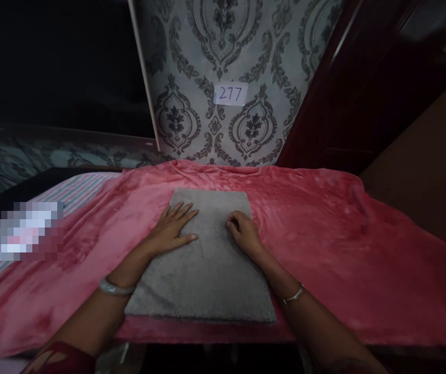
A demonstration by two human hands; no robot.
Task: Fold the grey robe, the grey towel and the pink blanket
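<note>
A grey plush rectangular cloth (207, 270) lies flat on a pink fleece blanket (316, 228). My left hand (173, 226) rests palm down on the cloth's left part, fingers spread and pointing right. On the cloth's right part sits my right hand (244, 232), its fingers curled inward against the pile; whether it pinches the fabric is unclear. A bangle circles each wrist.
The blanket covers a surface whose front edge (223, 337) is close to me. A striped sheet (70, 192) shows at the left. Behind stands a patterned wall with a paper tag (230, 94) reading 277, and dark wooden furniture (370, 104) at the right.
</note>
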